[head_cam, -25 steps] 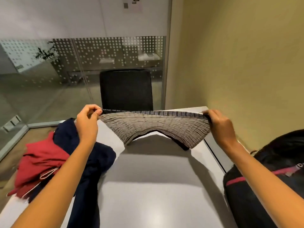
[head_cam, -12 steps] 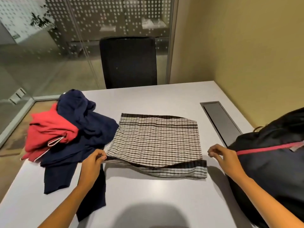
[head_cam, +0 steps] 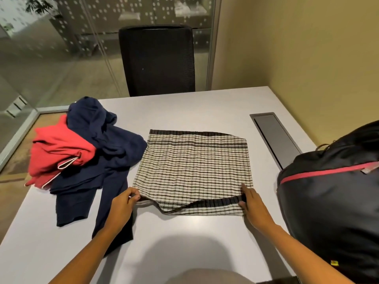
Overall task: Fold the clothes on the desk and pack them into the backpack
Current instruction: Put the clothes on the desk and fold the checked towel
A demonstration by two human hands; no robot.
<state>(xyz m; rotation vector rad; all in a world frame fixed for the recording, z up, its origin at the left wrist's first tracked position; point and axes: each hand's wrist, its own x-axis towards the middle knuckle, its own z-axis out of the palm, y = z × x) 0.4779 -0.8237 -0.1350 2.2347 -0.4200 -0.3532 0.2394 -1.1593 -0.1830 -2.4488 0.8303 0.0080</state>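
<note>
A black-and-white checked garment (head_cam: 194,169) lies spread flat in the middle of the white desk (head_cam: 184,105). My left hand (head_cam: 123,203) pinches its near left corner. My right hand (head_cam: 253,203) holds its near right corner, with the dark hem between thumb and fingers. The near hem is slightly lifted and rumpled between my hands. A navy garment (head_cam: 102,152) and a red garment (head_cam: 59,152) lie heaped at the left of the desk. A black backpack (head_cam: 332,212) with a red zip line stands at the right edge.
A black office chair (head_cam: 156,60) stands behind the far edge of the desk. A grey cable hatch (head_cam: 274,138) is set into the desk at the right. A glass partition lies to the left and a yellow wall to the right.
One second ago my hands held the checked garment up in the air by its hem. It has since been laid flat on the desk, and my hands have come down to its near corners.
</note>
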